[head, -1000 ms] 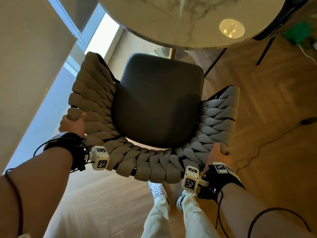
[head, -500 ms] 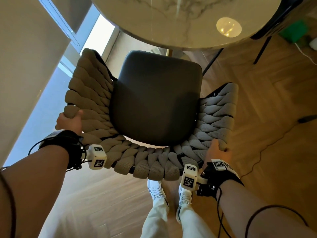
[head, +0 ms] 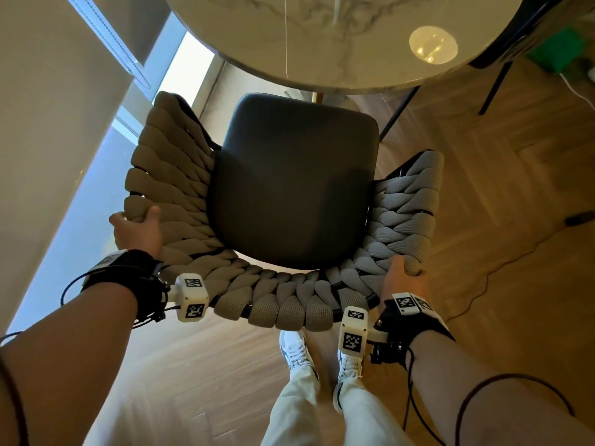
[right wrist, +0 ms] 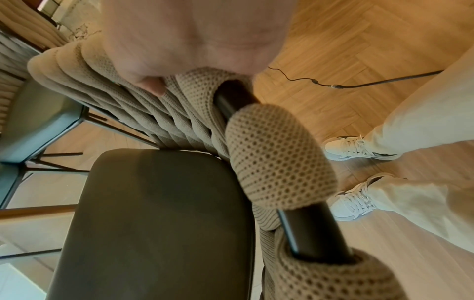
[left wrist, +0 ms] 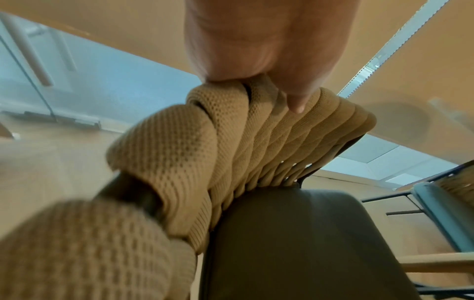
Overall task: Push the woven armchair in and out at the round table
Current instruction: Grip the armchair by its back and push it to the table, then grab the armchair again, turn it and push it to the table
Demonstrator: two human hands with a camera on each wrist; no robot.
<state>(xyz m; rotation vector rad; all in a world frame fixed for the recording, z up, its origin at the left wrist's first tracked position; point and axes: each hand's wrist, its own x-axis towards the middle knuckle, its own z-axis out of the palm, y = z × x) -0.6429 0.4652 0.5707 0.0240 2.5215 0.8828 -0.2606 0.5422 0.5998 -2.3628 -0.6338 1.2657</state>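
The woven armchair [head: 174, 188] has a beige braided back and a dark seat cushion [head: 289, 188]. It stands facing the round marble table [head: 322, 43], with the seat's front edge just at the table's rim. My left hand [head: 136, 230] grips the top rail on the chair's left side, thumb over the braid. My right hand [head: 402, 275] grips the rail at the rear right corner. In the left wrist view the fingers [left wrist: 269, 50] curl over the braided rail [left wrist: 179, 152]. In the right wrist view the hand [right wrist: 192, 36] wraps the braid beside the bare dark tube [right wrist: 307, 227].
A wall and window [head: 48, 156] run close along the chair's left. A second dark chair [head: 502, 43] stands at the table's far right, beside a green object [head: 560, 49]. A cable [head: 515, 252] lies on the wooden floor to the right. My feet [head: 296, 352] stand just behind the chair.
The chair has slid a little forward toward the table, and the gap between the seat front and the table rim has shrunk. Both hands kept their grip.
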